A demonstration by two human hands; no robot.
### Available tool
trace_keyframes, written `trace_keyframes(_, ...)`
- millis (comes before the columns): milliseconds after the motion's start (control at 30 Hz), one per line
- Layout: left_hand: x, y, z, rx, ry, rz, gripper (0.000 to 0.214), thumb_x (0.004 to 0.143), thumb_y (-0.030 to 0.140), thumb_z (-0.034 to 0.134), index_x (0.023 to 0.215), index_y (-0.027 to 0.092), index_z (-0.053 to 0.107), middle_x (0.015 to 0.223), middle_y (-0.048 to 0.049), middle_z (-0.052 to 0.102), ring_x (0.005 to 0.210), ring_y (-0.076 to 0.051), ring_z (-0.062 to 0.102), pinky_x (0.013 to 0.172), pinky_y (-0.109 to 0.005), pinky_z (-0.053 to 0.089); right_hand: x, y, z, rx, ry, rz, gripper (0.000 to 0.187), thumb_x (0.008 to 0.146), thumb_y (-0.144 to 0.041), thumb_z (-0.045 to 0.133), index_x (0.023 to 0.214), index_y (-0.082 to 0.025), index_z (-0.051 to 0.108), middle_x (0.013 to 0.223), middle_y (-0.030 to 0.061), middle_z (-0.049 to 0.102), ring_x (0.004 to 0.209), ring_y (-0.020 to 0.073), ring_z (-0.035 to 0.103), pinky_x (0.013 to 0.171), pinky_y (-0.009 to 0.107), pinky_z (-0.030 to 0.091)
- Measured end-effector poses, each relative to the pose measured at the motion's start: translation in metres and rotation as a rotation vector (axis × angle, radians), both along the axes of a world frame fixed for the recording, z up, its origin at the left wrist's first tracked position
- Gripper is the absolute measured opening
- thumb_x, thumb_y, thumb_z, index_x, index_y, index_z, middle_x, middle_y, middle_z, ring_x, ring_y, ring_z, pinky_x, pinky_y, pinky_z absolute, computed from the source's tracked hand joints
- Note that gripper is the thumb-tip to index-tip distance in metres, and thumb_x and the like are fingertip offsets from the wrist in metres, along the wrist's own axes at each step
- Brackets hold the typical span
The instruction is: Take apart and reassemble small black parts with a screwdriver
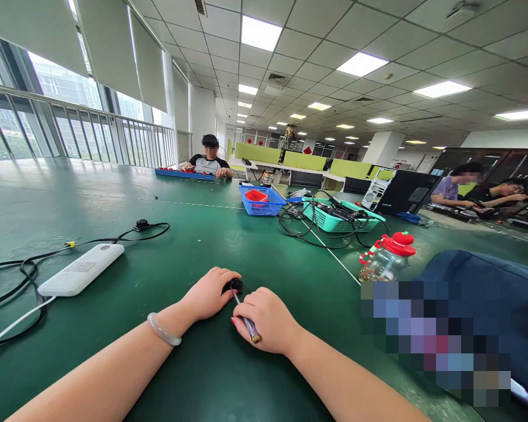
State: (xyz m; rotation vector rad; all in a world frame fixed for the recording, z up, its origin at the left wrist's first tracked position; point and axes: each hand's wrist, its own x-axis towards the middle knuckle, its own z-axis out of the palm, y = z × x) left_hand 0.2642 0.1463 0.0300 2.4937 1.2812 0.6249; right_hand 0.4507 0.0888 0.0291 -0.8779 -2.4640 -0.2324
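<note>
On the green tabletop, my left hand (211, 293) is closed around a small black part (236, 285), with its fingers over the top and left side. A screwdriver (250, 329) is gripped in my right hand (266, 319); its handle is dark and purplish with a tan end. The thin metal shaft points up and away, and its tip meets the near side of the black part. What kind of part it is cannot be made out, since my fingers cover much of it. A pale bracelet circles my left wrist.
A white power strip (83, 269) with black cables lies at left. Ahead are a blue basket (264, 208) and a teal basket (321, 220) with tangled cables. To the right stand a red-lidded jar (389, 261) and a dark blue bag (475, 293). A person (210, 164) sits across the table.
</note>
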Motion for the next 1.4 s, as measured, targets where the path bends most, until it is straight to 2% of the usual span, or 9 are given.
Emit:
trace_keyframes(133, -0.0004, 0.0009, -0.0015, 0.007, -0.003, 0.000, 0.038, 0.082, 0.020, 0.053, 0.119, 0.024, 0.060, 0.120, -0.0048, 0.067, 0.115, -0.025, 0.056, 0.103, -0.042, 0.045, 0.0002, -0.0014, 0.0013, -0.010, 0.042, -0.010, 0.013, 0.085, -0.024, 0.057, 0.075, -0.021, 0.064, 0.063, -0.0013, 0.063, 0.059, 0.0125, 0.055, 0.063, 0.028, 0.034)
trace_keyframes(233, -0.0008, 0.0014, -0.0019, 0.011, 0.000, -0.002, 0.038, 0.082, 0.020, 0.054, 0.119, 0.024, 0.060, 0.120, -0.0049, 0.067, 0.114, -0.025, 0.056, 0.102, -0.042, 0.045, 0.0016, -0.0022, 0.0026, -0.061, 0.098, -0.021, 0.010, 0.085, -0.030, 0.061, 0.083, -0.021, 0.064, 0.068, -0.0017, 0.067, 0.062, 0.0129, 0.058, 0.065, 0.027, 0.036)
trace_keyframes(500, -0.0005, 0.0009, -0.0015, -0.011, 0.001, 0.003, 0.037, 0.084, 0.022, 0.053, 0.120, 0.024, 0.060, 0.121, -0.0041, 0.067, 0.116, -0.025, 0.056, 0.103, -0.042, 0.044, 0.0057, -0.0015, 0.0018, -0.170, 0.144, -0.020, 0.031, 0.079, -0.051, 0.068, 0.089, -0.022, 0.065, 0.068, -0.0022, 0.066, 0.061, 0.0140, 0.057, 0.064, 0.027, 0.039)
trace_keyframes(633, 0.0002, 0.0012, -0.0020, -0.009, 0.003, 0.023, 0.039, 0.084, 0.023, 0.052, 0.123, 0.024, 0.058, 0.122, -0.0051, 0.067, 0.117, -0.025, 0.056, 0.103, -0.042, 0.045, 0.0066, -0.0013, 0.0007, -0.186, 0.149, -0.017, 0.036, 0.078, -0.055, 0.068, 0.092, -0.021, 0.065, 0.067, -0.0020, 0.066, 0.059, 0.0138, 0.056, 0.063, 0.026, 0.039)
trace_keyframes(867, -0.0003, 0.0008, -0.0014, -0.003, 0.013, 0.024, 0.038, 0.084, 0.021, 0.052, 0.121, 0.024, 0.059, 0.120, -0.0053, 0.067, 0.115, -0.024, 0.056, 0.103, -0.041, 0.045, 0.0041, -0.0018, 0.0036, -0.132, 0.185, -0.024, 0.018, 0.091, -0.035, 0.053, 0.088, -0.021, 0.064, 0.070, -0.0007, 0.067, 0.060, 0.0131, 0.056, 0.063, 0.027, 0.037)
trace_keyframes(1033, -0.0014, 0.0029, -0.0040, 0.005, 0.001, 0.009, 0.037, 0.084, 0.022, 0.052, 0.120, 0.024, 0.059, 0.121, -0.0044, 0.067, 0.115, -0.025, 0.056, 0.102, -0.041, 0.045, 0.0040, -0.0018, 0.0033, -0.073, 0.239, -0.014, 0.020, 0.091, -0.026, 0.047, 0.082, -0.020, 0.063, 0.067, 0.0001, 0.065, 0.058, 0.0126, 0.053, 0.061, 0.027, 0.034)
trace_keyframes(1400, 0.0005, -0.0001, 0.0002, -0.035, 0.012, 0.033, 0.039, 0.086, 0.026, 0.052, 0.125, 0.023, 0.056, 0.122, -0.0056, 0.066, 0.117, -0.025, 0.054, 0.104, -0.042, 0.044, 0.0053, -0.0029, 0.0057, 0.059, 0.230, -0.035, 0.021, 0.090, -0.024, 0.044, 0.076, -0.020, 0.059, 0.063, 0.0012, 0.060, 0.057, 0.0139, 0.048, 0.060, 0.029, 0.033)
